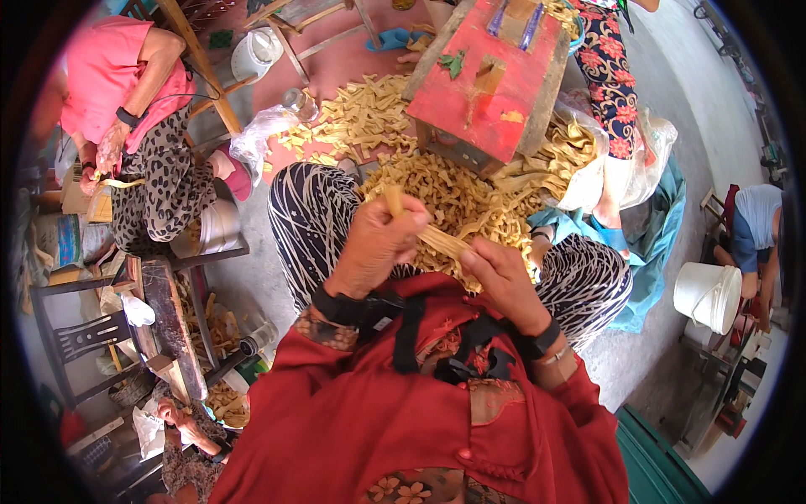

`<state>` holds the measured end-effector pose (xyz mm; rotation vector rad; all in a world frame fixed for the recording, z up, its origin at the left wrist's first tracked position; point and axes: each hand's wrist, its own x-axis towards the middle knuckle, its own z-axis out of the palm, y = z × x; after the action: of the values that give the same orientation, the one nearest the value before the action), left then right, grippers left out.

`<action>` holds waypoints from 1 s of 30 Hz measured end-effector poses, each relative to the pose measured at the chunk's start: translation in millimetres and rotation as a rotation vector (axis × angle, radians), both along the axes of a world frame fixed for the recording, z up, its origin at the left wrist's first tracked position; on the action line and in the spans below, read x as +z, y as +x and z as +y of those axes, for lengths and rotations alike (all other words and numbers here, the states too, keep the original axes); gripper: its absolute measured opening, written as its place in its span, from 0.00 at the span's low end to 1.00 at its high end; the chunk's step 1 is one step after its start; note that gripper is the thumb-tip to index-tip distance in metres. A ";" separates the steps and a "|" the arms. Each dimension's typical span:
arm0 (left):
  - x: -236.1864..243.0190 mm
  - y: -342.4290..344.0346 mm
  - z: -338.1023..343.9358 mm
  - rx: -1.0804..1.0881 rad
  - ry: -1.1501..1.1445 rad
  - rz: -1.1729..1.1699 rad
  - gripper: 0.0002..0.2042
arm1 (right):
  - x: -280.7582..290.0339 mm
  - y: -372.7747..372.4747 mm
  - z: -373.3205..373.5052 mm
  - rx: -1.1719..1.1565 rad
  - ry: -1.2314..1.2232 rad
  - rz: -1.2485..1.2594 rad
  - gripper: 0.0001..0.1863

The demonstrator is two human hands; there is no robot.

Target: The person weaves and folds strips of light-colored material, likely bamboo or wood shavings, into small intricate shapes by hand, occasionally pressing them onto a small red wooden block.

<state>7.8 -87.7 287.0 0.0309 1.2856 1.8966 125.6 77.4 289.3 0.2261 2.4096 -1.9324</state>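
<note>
Strip [445, 243] pale yel. Smock [353, 412] dk red. Wearer's trousers [304, 220] dk w/ wht streaks. Bench [536, 105] red. Tarp [663, 239] teal.

A red-topped wooden bench [525, 97] stood at the top of the view, a green leaf [453, 64] lying on it. To its left were a clear jar [300, 102], a white bucket [254, 52] and a blue slipper [393, 39]. Crumpled teal sheeting [663, 227] lay on the right. The green shape [655, 462] at the lower rim was perhaps furniture, though too cropped to tell.
</note>
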 end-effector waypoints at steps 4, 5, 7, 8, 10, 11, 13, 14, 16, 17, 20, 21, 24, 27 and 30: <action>9.6 -22.9 0.7 -0.016 0.065 0.091 0.04 | 8.8 -2.7 21.2 -0.010 0.004 0.006 0.16; 9.4 -27.6 5.5 0.001 0.099 0.078 0.04 | 13.5 -8.9 26.0 -0.028 0.032 0.032 0.16; 11.5 -41.7 18.5 0.022 0.112 0.134 0.03 | 16.1 -25.4 39.8 -0.049 0.150 0.046 0.17; 12.2 -50.3 28.6 0.049 0.111 0.173 0.03 | 21.2 -38.2 49.5 -0.061 0.209 0.111 0.18; 18.2 -68.4 48.9 0.031 0.066 0.249 0.03 | 20.6 -59.9 69.1 -0.137 0.334 0.157 0.18; 18.8 -78.4 62.2 0.008 0.029 0.311 0.04 | 21.5 -68.2 81.4 -0.163 0.418 0.181 0.18; 23.6 -93.8 84.4 0.004 -0.017 0.372 0.04 | 22.1 -84.3 97.2 -0.231 0.440 0.220 0.18; 25.4 -99.6 92.4 0.005 -0.014 0.373 0.04 | 20.3 -92.4 103.3 -0.230 0.443 0.222 0.18; 27.1 -111.3 108.0 -0.040 -0.079 0.531 0.05 | 16.7 -105.9 117.6 -0.297 0.475 0.292 0.17; 10.8 -120.3 116.6 -0.007 -0.087 0.701 0.05 | 18.7 -110.4 122.2 -0.302 0.529 0.200 0.16; -34.0 -134.5 131.5 -0.045 -0.396 0.935 0.05 | -15.6 -117.6 118.9 -0.327 0.640 0.012 0.15; -37.6 -130.5 128.5 -0.018 -0.487 1.157 0.05 | -25.7 -114.3 115.0 -0.259 0.693 -0.058 0.15; -39.6 -120.2 108.8 0.085 -0.533 1.041 0.08 | -30.3 -84.8 96.0 -0.238 0.631 0.029 0.17; -31.7 -105.9 74.7 -0.073 -0.518 0.890 0.09 | -42.3 -50.2 84.8 -0.286 0.303 0.066 0.16; -44.8 -79.1 45.3 -0.268 -0.595 0.841 0.10 | -21.9 -32.3 58.5 -0.251 0.148 0.070 0.11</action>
<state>-71.3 -42.4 242.2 0.7109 2.2269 1.2170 93.3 135.9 267.4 0.4973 2.6879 -1.8828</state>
